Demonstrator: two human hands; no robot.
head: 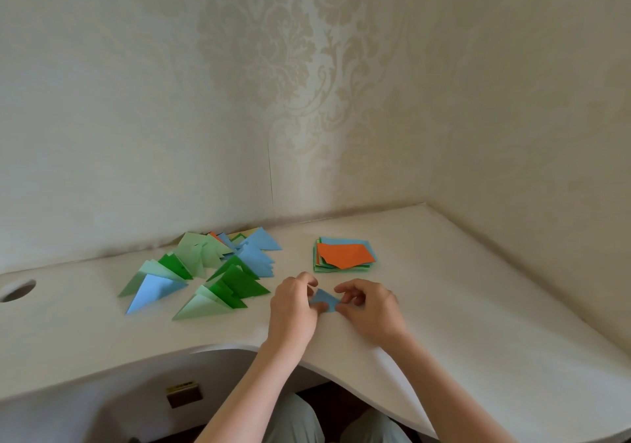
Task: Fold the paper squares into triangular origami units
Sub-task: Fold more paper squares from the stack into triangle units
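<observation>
Both hands at desk (444,289) centre-front, working one small blue paper (324,301). Left hand (293,309) pinches its left edge, fingers curled. Right hand (370,309) pinches its right corner, fingers curled. Paper lies low on the desk between them. Folded triangles (211,272) at 10 o'clock; square stack (345,255), orange on top, at 12–1 o'clock.

A small blue paper piece (324,301), partly folded with a pointed top, lies flat on the table near its curved front edge. A stack of unfolded paper squares (345,255), green and blue with an orange sheet on top, sits behind it toward the back right corner. To the left, near the back edge, a loose pile of folded triangular units (211,272) in light green, dark green and blue spreads out, overlapping.
</observation>
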